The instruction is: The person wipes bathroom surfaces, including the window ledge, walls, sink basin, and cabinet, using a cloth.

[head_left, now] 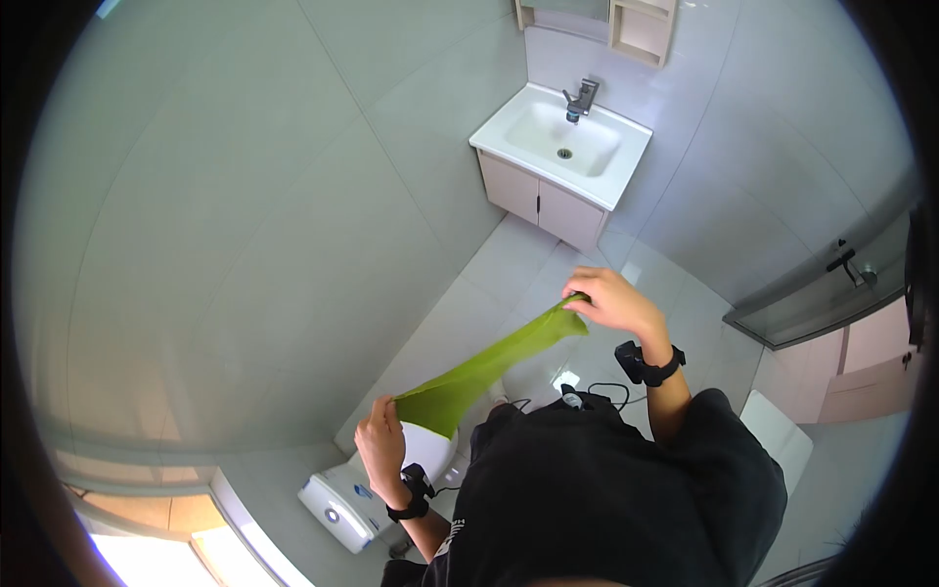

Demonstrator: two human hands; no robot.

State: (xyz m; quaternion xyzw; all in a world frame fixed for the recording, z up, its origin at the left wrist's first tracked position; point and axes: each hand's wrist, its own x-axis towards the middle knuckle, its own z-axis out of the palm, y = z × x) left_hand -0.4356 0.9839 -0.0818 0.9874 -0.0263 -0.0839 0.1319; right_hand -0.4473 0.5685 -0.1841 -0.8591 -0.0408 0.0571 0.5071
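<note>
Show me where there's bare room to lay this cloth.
Floor: bare between cabinet, cloth and wall. Sink: bare rim at both sides. Crowded in view: around the toilet, by your left hand, and beside your shirt, where a cable lies.

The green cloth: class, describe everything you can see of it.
The green cloth looks like plain, thin fabric. It is spread lengthwise between the left hand and the right hand, each pinching one end, upper edge fairly straight, lower edge loose. It hangs above the tiled floor, partly overlapping the toilet in view.
</note>
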